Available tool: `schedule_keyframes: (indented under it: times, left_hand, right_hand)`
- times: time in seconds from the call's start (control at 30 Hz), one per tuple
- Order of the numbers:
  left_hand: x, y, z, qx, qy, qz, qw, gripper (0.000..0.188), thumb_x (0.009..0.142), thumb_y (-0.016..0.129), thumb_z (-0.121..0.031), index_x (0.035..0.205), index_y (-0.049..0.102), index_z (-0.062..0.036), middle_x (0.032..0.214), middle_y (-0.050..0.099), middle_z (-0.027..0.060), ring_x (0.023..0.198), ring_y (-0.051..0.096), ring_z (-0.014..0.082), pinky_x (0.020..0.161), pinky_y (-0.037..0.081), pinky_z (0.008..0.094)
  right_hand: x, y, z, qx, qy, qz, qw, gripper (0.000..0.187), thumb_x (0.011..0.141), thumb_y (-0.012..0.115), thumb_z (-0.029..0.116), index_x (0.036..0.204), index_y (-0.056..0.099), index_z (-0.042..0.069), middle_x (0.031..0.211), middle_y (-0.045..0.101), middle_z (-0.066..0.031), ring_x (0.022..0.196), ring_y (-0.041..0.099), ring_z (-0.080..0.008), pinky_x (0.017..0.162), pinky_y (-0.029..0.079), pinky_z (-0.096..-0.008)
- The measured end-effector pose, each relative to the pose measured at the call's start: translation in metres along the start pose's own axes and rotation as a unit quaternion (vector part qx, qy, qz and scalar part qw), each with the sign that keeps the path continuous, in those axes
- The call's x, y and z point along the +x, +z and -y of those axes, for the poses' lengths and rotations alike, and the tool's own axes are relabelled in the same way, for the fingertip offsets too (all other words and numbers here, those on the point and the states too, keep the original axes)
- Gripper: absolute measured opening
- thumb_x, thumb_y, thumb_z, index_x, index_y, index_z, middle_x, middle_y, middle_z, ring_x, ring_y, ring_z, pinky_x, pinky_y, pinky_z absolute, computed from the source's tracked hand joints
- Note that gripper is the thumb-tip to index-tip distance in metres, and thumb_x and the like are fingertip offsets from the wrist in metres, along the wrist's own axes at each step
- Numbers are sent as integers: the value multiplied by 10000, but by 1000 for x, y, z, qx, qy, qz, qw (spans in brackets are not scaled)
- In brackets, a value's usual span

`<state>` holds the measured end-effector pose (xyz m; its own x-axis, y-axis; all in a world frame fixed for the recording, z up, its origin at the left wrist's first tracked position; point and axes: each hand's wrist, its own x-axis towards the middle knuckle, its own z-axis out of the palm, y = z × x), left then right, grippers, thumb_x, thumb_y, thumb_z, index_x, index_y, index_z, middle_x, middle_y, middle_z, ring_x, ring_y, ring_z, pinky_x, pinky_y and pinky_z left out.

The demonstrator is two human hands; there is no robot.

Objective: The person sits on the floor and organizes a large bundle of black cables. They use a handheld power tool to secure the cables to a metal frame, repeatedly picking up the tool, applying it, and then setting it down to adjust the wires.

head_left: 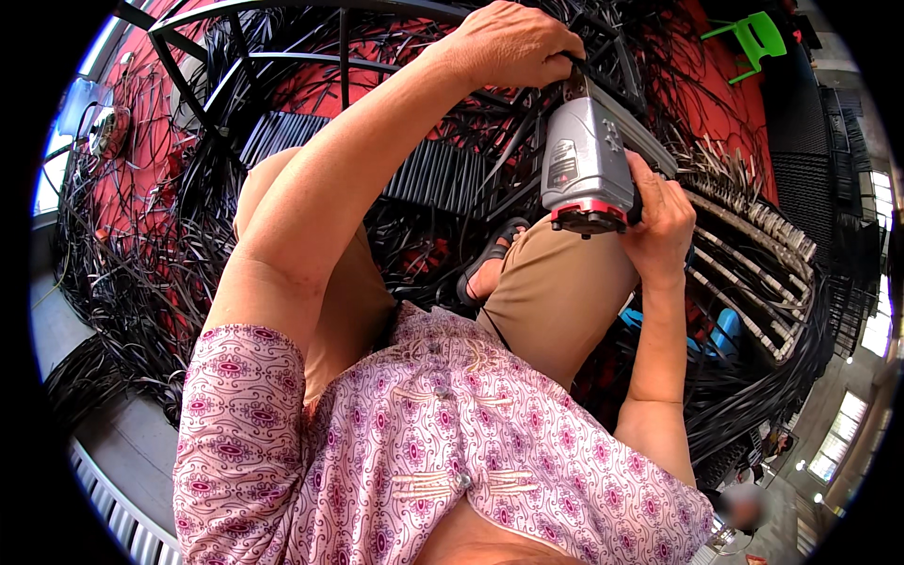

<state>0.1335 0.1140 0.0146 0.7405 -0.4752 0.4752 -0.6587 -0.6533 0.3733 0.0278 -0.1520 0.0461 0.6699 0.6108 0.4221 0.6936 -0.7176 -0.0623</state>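
My right hand (664,217) is closed round the handle of a silver pneumatic nail gun (586,155) with a red and black end cap. The tool is tilted so that its cap points toward me and its nose points away. Beside the nose, my left hand (518,42) is closed in a pinch against a black metal frame (250,56). What the left fingers hold is hidden, though something dark shows at their tips. Black strips woven in a row form a panel (433,174) below my left forearm, between the frame bars.
Loose black strips (141,311) lie in heaps over a red floor covering (122,198). A rack-like piece with pale wrapped bars (753,264) stands at the right, near a blue object (725,331). A green chair (758,42) is at the far right. My sandalled foot (490,268) rests below the tool.
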Motion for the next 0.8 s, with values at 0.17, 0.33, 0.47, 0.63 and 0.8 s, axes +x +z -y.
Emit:
schedule_keyframes:
  times: [0.17,0.33,0.47,0.63,0.8]
  left_hand:
    - [1,-5,-1,-29,4,0,1000,318,828,550,-277,1003,709,-64,933,712,139,859,686,325,750,540,449]
    - [0,-4,-1,-30,3,1,1000,318,828,547,-274,1003,711,-65,934,713,139,861,687,323,754,541,446]
    - [1,-6,-3,-25,1,4,1000,323,830,547,-266,1019,715,-65,949,715,138,873,689,318,768,543,438]
    - [2,-6,-3,-33,6,-2,999,329,835,552,-255,1045,717,-62,996,717,141,910,689,311,795,544,426]
    - [1,-7,-1,-50,8,-4,999,320,838,562,-242,1041,719,-50,1013,719,135,928,685,314,810,541,424]
  right_hand:
    - [-2,2,0,-1,2,-4,1000,668,629,814,121,1266,616,118,816,642,-90,725,616,-299,695,497,-388]
    - [-3,4,0,9,1,-9,1000,673,626,821,131,1266,614,117,821,645,-93,728,620,-304,698,500,-389]
    - [-3,5,0,7,7,-10,1000,655,639,823,142,1258,612,112,831,654,-94,737,627,-305,703,499,-386]
    - [-3,8,1,-5,16,-13,1000,606,665,820,170,1226,603,97,852,673,-98,763,648,-300,707,496,-379]
    - [-3,9,-1,-7,17,-5,1000,550,729,803,230,1222,606,86,879,683,-114,764,656,-308,704,495,-376]
